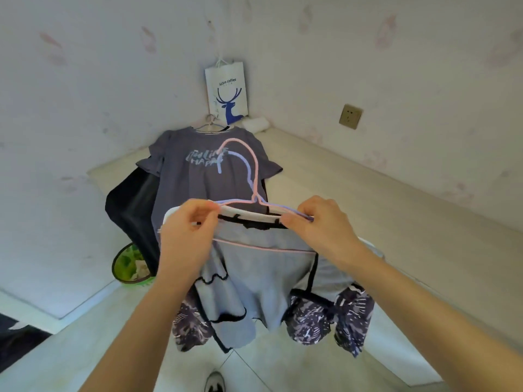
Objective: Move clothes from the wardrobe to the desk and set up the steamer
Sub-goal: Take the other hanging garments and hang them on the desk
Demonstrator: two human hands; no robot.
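Hands (185, 233) (319, 222) on hangers (256, 197), patterned garment (308, 321) mostly behind grey top (263, 278)

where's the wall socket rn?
Head view, upper right: the wall socket is on the right-hand wall just above the desk, right of the white paper bag hanging in the corner.

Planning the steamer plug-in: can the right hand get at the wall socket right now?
Probably not yet. The right hand grips the hangers carrying the grey garment. The wall socket is unobstructed above bare desk, but far across it.
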